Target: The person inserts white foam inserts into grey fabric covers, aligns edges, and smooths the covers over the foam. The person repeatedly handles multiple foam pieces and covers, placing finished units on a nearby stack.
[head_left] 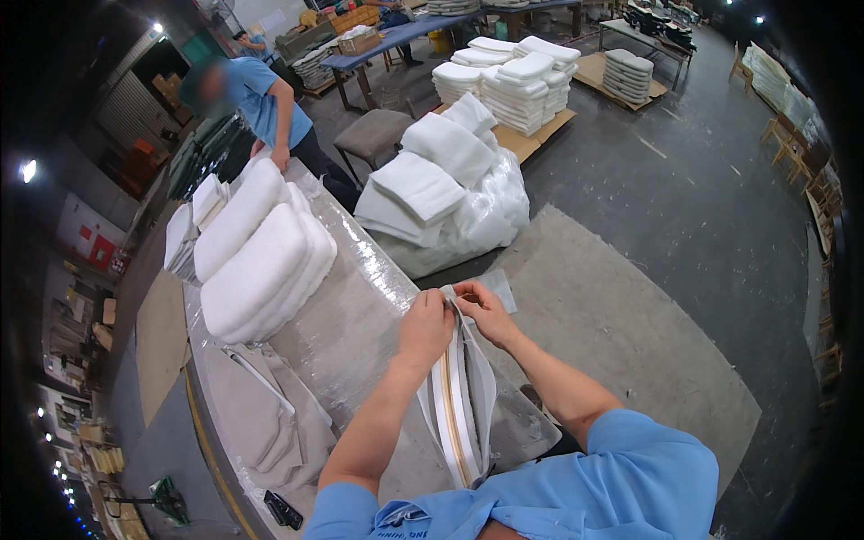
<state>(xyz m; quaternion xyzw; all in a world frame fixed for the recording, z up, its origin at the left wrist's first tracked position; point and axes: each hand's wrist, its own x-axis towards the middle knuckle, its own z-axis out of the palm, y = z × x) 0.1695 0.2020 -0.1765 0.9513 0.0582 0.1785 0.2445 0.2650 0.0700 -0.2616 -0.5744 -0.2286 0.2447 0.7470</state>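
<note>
A grey cushion cover [486,396] stands on edge on the plastic-covered table [360,333] in front of my body. Along its side runs a white strip with a tan zip line [446,405]. My left hand [427,326] grips the cover's far end with fingers closed. Beside it, my right hand [482,312] pinches the same end, fingertips close to the left ones. What lies between the fingertips is too small to make out. White cushion pads [256,270] are stacked at the table's far left. Flat grey covers [270,423] lie nearer, left of my left forearm.
A small black object [283,510] lies at the table's near left edge. Across the table's far end a person in a blue shirt [256,94] leans over. White padding in a clear bag [486,198] stands beyond the table, with pad stacks [513,90] and a stool [373,135] behind.
</note>
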